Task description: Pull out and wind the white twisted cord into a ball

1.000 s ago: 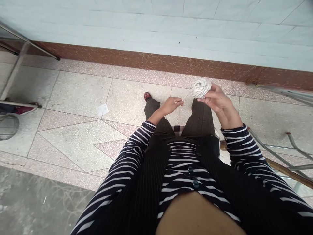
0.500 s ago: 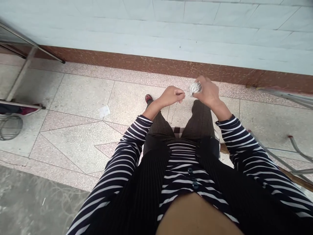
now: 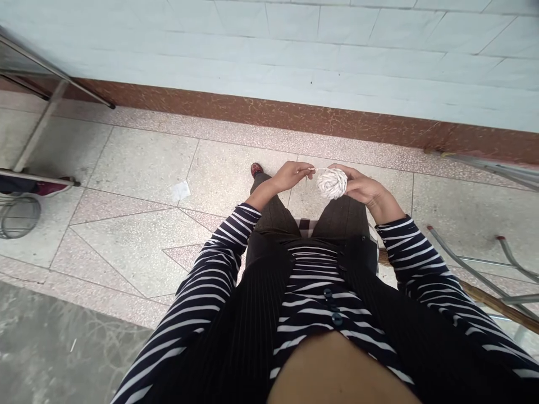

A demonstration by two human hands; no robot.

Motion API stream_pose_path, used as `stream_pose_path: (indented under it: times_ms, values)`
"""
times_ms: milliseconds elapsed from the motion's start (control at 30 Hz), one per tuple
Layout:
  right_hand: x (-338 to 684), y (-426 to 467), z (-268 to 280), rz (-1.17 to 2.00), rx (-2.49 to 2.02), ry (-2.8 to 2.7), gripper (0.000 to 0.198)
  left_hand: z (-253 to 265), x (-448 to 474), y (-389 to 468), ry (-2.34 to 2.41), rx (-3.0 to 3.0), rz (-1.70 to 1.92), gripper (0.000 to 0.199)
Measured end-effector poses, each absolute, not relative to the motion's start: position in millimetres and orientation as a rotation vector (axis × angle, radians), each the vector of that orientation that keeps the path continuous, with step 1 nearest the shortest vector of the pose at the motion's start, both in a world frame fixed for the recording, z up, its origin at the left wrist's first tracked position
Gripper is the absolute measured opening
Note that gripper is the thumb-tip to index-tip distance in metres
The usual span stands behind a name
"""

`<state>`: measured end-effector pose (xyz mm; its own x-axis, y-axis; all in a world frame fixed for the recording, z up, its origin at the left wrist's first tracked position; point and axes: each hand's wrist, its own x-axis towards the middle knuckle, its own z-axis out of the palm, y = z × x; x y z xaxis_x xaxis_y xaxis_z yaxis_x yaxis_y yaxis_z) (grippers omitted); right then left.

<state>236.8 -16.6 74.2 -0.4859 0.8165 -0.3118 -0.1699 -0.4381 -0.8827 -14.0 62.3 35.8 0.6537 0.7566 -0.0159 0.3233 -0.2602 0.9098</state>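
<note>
- Left hand (image 3: 290,175): thumb and fingertips pinched together on a thin white strand (image 3: 319,169).
- Right hand (image 3: 370,193): fingers gripping the white ball (image 3: 332,184) at its right side; exact finger placement behind it can't be told.
- Ball sits between the two hands, above the knees, held in the air over the trousers (image 3: 272,210) and floor.
- Strand spans the short gap from left fingertips to the ball's top; looks roughly straight.
- Done, judging by the look: a thick, rounded bundle of many overlapping turns is formed.
- Left: the strand between the hands lies off the ball; any further length past the left hand can't be made out, so the remaining amount is unclear.
- Around: white scrap (image 3: 181,190) on the floor, metal chair legs (image 3: 467,261) off to the right, well apart from the ball.
</note>
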Motion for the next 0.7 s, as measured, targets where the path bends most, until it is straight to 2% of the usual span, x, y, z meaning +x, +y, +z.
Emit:
stream_pose_path:
  times_ms: [233,433,533,700]
  values:
    - [233,-22,84,1.837,-0.939,-1.051,0.058,25,-14,79,0.937,1.920,0.586,0.027]
    - [228,-20,75,2.036,-0.897,-1.263,0.055,58,-17,106,1.088,2.005,0.743,0.032]
    - [222,-20,75,2.049,-0.880,-1.259,0.053,56,-14,110,1.181,2.090,0.638,0.034]
    - [224,-22,82,1.939,-0.894,-1.121,0.054,22,-6,89,1.308,2.088,0.192,0.033]
